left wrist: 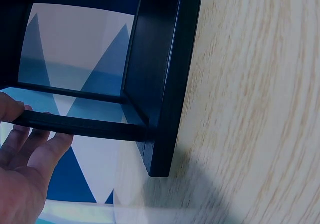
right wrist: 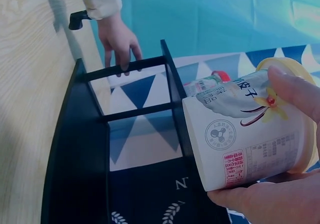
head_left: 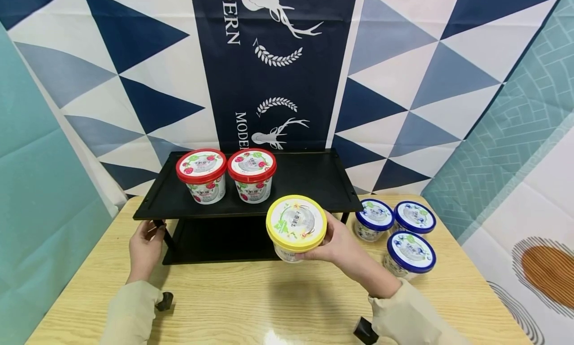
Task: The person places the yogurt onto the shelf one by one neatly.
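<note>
My right hand (head_left: 341,246) holds a tub with a yellow lid (head_left: 296,223) in front of the shelf's right half, its lid facing up towards the head camera. In the right wrist view the white side of that tub (right wrist: 240,134) shows a yellow flower, with thumb and fingers round it. At the left end of a black two-tier shelf (head_left: 305,180), my left hand (head_left: 145,248) grips the front upright post (left wrist: 95,126) between thumb and fingers. Two tubs with red lids, a left one (head_left: 202,175) and a right one (head_left: 252,174), stand side by side on the top tier.
Right of the shelf on the wooden table (head_left: 224,305) stand three blue-lidded tubs: one nearest the shelf (head_left: 374,218), one behind (head_left: 414,217) and one in front (head_left: 409,255). A patterned cloth (head_left: 273,71) hangs behind the shelf.
</note>
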A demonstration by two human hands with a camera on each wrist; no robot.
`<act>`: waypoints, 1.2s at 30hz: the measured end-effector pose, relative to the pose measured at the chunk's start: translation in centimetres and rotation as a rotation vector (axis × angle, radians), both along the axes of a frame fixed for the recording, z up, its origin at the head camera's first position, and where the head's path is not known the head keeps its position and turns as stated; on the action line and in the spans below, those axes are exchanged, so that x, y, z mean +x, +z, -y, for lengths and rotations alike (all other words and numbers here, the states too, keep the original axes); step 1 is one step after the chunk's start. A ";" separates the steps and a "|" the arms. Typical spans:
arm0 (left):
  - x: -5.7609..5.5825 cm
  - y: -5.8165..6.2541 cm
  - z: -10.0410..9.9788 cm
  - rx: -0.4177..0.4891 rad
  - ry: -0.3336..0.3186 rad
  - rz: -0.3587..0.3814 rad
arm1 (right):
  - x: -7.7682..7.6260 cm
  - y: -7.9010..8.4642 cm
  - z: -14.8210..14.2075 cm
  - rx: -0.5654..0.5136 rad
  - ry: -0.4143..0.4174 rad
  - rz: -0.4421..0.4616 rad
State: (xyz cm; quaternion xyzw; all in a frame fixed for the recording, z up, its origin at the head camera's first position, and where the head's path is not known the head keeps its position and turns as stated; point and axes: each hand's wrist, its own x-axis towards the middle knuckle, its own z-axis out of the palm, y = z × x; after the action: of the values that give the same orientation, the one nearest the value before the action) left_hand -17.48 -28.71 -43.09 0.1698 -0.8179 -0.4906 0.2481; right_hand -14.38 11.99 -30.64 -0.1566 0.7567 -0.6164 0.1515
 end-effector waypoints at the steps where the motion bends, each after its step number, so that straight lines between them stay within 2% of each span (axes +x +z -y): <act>1: 0.0 0.0 0.0 -0.001 -0.001 0.001 | -0.1 0.1 0.0 -0.004 0.000 0.000; 12: 0.1 0.0 0.1 0.000 -0.009 0.005 | -0.7 1.9 0.0 -0.023 -0.011 -0.018; 26: 0.1 0.1 0.1 -0.002 -0.004 -0.006 | -2.0 3.3 -0.4 -0.025 -0.032 -0.037; 36: 0.3 0.3 0.1 0.008 -0.017 0.002 | -3.3 3.8 -0.8 -0.055 0.007 -0.047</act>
State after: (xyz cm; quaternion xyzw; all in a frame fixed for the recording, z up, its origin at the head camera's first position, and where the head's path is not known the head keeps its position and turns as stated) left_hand -17.20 -28.78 -42.84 0.1645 -0.8176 -0.4958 0.2423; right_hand -17.73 12.81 -26.80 -0.1776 0.7422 -0.6327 0.1315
